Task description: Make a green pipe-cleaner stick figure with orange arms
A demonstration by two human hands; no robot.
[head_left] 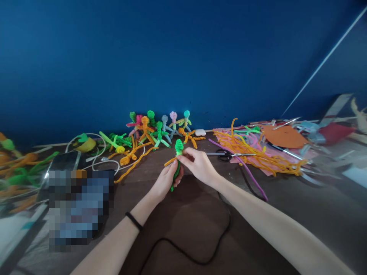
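Observation:
Over the middle of the dark table, both hands close on a green pipe-cleaner figure (179, 147). It has a coiled light-green head at the top and a darker green stem pointing down. My left hand (168, 177) wraps round the lower stem, whose tip pokes out below the fingers. A short orange piece (169, 162) sticks out to the left near my left thumb. My right hand (199, 163) pinches the figure just beneath its head; what lies between those fingertips is partly hidden. Behind them, several finished-looking pipe-cleaner figures (159, 131) in green, orange, pink and blue lean by the wall.
Right of my hands lie scissors (225, 155), a purple pipe cleaner (255, 183) and a heap of orange pipe cleaners (269, 160). A white earbud case (200, 132) rests near the wall. A blurred-out device (86, 210) is at left; a black cable (197, 262) curves in front.

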